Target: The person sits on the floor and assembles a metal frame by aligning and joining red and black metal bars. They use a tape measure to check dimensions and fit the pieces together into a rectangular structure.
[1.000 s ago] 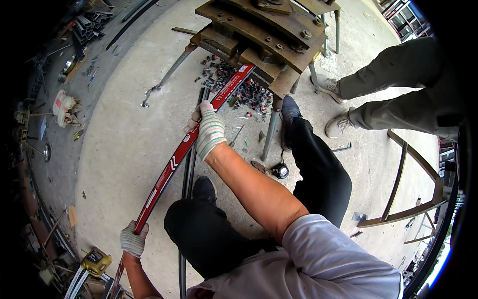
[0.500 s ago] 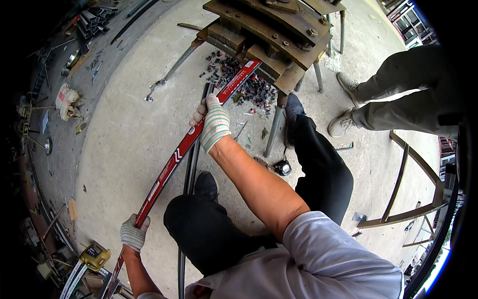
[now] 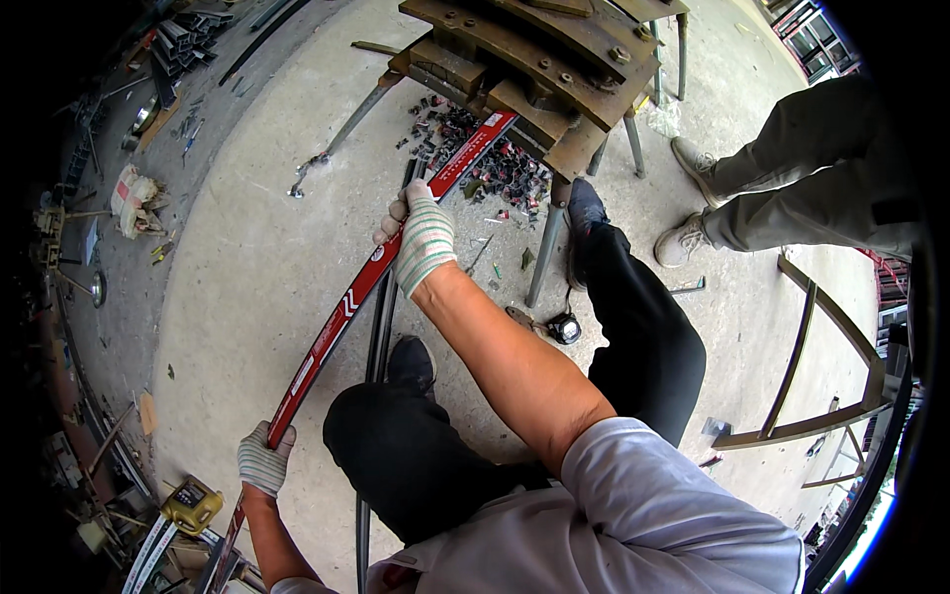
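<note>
A long red profile strip [image 3: 334, 322] with white print slants from the lower left up to a brown metal press [image 3: 554, 74]. Its upper end meets the press's front edge between stacked plates. My right hand [image 3: 426, 233], in a striped knit glove, grips the strip a little below that end. Farther down, my gloved left hand [image 3: 265, 458] is wrapped round the strip's lower part. Beneath the strip, dark long profiles [image 3: 377, 342] run down past my knee. Below the press, many small black and red offcuts [image 3: 510, 178] lie heaped on the floor.
A person in grey trousers [image 3: 792, 158] stands at the right, close to the press legs. A round black and silver object [image 3: 564, 328] lies by my foot. A bent metal frame [image 3: 792, 431] rests at the right; a yellow container [image 3: 191, 505] stands at the lower left.
Both hands keep hold of the red strip, which has hardly shifted against the press. The whole view has moved slightly.
</note>
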The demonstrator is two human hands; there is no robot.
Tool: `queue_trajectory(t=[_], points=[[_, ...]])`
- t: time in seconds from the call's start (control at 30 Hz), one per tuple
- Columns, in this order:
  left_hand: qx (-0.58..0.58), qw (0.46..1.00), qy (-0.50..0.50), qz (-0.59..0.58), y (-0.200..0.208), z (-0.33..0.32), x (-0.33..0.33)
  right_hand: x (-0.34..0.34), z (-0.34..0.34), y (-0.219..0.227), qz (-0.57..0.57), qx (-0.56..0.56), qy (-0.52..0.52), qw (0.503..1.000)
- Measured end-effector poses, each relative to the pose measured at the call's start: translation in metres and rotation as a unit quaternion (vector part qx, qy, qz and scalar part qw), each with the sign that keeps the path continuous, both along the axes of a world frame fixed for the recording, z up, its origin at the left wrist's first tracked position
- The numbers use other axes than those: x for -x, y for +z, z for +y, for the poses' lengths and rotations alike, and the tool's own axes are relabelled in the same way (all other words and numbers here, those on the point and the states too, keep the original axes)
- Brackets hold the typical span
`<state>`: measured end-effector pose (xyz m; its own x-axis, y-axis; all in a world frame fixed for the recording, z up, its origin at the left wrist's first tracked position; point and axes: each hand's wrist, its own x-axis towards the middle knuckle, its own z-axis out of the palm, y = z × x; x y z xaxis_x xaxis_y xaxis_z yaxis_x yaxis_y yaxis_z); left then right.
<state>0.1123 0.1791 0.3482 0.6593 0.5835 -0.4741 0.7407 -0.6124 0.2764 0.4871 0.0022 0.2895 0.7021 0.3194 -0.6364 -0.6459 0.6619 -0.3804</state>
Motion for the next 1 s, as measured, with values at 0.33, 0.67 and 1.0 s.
queue_trajectory(t=[0.33,0.67,1.0], points=[[0.006,1.000,0.009,-0.006,0.000,0.001,0.005,0.000,-0.001,0.000,0.000,-0.003,0.002,1.000],[-0.024,1.000,0.001,-0.010,0.010,0.001,0.003,0.001,0.004,0.004,-0.004,-0.001,-0.001,1.000],[-0.018,1.000,-0.006,-0.009,0.009,-0.005,0.003,0.001,0.001,0.000,0.003,-0.010,0.006,1.000]])
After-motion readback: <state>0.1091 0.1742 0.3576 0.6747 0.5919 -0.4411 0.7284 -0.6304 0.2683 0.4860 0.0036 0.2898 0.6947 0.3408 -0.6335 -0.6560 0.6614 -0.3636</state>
